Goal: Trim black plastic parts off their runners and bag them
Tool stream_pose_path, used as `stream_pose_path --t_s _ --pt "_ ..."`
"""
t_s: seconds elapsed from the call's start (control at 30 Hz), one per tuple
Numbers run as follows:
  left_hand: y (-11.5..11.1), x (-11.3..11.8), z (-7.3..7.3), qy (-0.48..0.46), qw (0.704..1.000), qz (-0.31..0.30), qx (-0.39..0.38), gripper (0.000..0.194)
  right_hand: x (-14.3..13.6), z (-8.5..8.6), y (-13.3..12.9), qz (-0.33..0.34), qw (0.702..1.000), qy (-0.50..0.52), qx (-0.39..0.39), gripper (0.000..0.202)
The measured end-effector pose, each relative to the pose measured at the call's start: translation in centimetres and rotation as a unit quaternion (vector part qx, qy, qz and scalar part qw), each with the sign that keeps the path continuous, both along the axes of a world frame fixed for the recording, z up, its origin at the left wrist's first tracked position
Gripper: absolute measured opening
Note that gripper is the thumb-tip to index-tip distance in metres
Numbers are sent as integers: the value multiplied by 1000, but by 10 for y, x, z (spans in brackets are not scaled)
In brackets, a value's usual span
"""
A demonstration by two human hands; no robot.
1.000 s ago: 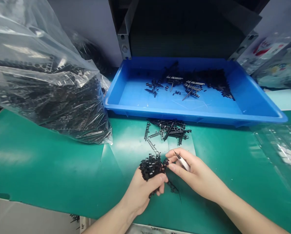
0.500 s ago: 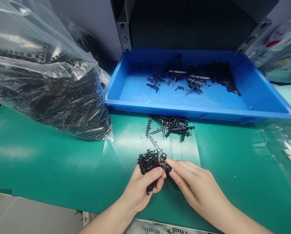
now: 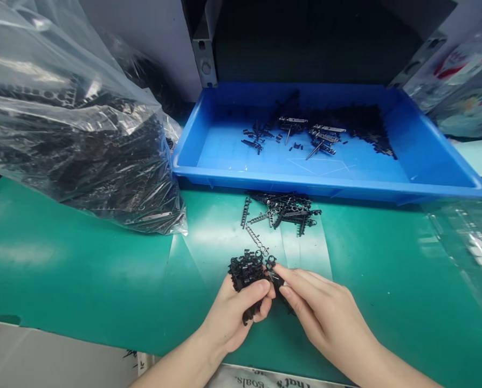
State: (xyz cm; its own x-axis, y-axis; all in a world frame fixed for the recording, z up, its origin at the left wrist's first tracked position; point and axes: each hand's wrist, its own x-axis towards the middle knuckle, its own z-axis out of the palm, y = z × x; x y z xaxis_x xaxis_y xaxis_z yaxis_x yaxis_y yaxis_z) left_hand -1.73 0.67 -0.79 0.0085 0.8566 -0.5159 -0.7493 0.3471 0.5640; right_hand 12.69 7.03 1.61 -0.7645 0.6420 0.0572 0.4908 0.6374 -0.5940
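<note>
My left hand is closed around a thick bundle of black plastic strips, their ringed ends standing up past the thumb. Close beside it, my right hand pinches a black plastic strip between thumb and fingers. A ring-shaped end shows at the right index fingertip. The fingers hide part of this strip. Just beyond the hands lies a loose thin strip with rings, and behind that a pile of black plastic strips rests on the green mat.
A blue tray with black parts stands behind the pile. On the left, a clear plastic bag full of black strips leans over the green mat. Clear plastic packaging with white pieces lies at the right.
Both hands stay almost in place, holding the same black strips. The far end of the strip at my right hand has shifted slightly. Nothing else visibly moves beyond a small camera shift.
</note>
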Motion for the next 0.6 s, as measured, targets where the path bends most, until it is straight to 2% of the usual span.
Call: stream_pose_path --t_s 0.3,0.43,0.6 --pt "-2 1 1 2 1000 -1 -6 18 -1 -2 -1 -29 999 -3 34 35" --pt "-2 1 0 -10 1000 3 -14 19 -2 -4 1 -16 1000 -13 19 34" --pt "0 5 -2 -5 998 50 -27 20 2 -9 5 -12 1000 5 1 29"
